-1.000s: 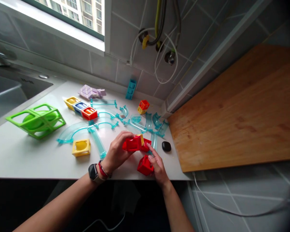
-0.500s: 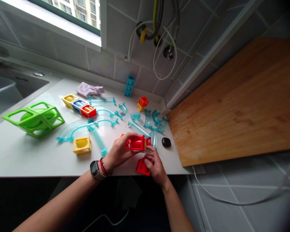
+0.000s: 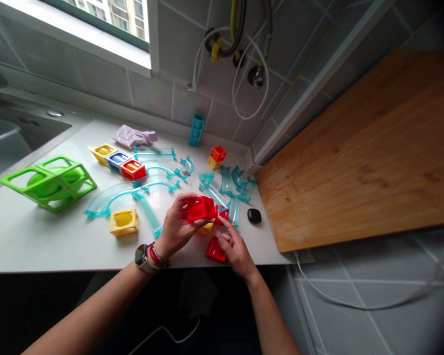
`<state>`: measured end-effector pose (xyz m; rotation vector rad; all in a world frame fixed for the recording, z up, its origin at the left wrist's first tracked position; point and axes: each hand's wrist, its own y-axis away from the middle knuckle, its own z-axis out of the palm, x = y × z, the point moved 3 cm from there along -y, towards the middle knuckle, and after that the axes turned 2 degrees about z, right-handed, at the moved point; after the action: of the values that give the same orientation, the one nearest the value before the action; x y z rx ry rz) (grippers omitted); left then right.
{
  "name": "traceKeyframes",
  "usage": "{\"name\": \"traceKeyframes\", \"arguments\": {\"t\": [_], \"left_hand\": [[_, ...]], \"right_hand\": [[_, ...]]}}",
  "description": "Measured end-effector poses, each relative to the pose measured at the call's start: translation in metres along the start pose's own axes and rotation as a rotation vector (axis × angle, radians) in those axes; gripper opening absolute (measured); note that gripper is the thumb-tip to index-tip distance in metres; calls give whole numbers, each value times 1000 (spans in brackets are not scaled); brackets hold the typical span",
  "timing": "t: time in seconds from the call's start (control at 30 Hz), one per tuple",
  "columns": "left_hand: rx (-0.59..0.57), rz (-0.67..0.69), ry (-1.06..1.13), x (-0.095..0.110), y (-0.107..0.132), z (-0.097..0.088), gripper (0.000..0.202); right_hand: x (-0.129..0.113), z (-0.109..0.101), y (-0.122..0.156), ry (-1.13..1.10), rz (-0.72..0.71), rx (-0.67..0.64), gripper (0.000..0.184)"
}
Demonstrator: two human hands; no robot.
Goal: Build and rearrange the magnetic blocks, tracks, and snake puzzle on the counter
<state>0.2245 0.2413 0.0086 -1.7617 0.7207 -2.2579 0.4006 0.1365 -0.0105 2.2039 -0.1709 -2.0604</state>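
Between the thumb and fingers of my left hand (image 3: 177, 224), above the counter, is a red hollow cube block (image 3: 200, 208). My right hand (image 3: 237, 251) has its thumb and curled fingers on a second red block (image 3: 214, 249) by the counter's front edge. The right index finger stretches up to a red piece (image 3: 222, 215) beside the left hand's block; whether they are joined I cannot tell. Partly hidden below the left hand is a yellow piece (image 3: 206, 228). A yellow frame block (image 3: 124, 223) stands to the left of my left hand.
Clear teal track pieces (image 3: 148, 213) lie across the counter. Farther left are a large green frame (image 3: 55, 182), a yellow-blue-red block row (image 3: 119, 161) and lilac pieces (image 3: 131, 135). A black case (image 3: 254, 216) lies near the wooden board (image 3: 355, 162) on the right.
My left hand has moved slightly up and left and tilted its red block. A yellow piece now shows below it. My right hand and its red block have shifted slightly up and left.
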Motion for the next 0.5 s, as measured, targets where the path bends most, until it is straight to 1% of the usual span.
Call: {"name": "traceKeyframes", "arguments": {"t": [0.1,0.17,0.2,0.27,0.33,0.4,0.43,0.5], "left_hand": [[-29,127,-25,8,-2,-1,55],[-86,209,-61,15,-3,0,51],[-121,238,-82,18,-3,1,49],[-200,276,-131,23,-2,4,49],[-290,311,-190,26,0,8,50],[-364,360,-269,26,3,12,49],[-390,382,-316,26,3,14,48],[-419,417,-403,24,4,17,44]], "right_hand": [[-4,-1,2,-84,11,10,62],[-5,-5,4,-166,8,36,54],[-5,-9,5,-212,2,70,49],[-4,-18,6,-323,-16,198,44],[-2,-26,7,-452,-40,347,45],[0,-30,7,-541,-64,425,45],[0,-30,6,-562,-72,426,45],[1,-30,4,-569,-79,381,45]]}}
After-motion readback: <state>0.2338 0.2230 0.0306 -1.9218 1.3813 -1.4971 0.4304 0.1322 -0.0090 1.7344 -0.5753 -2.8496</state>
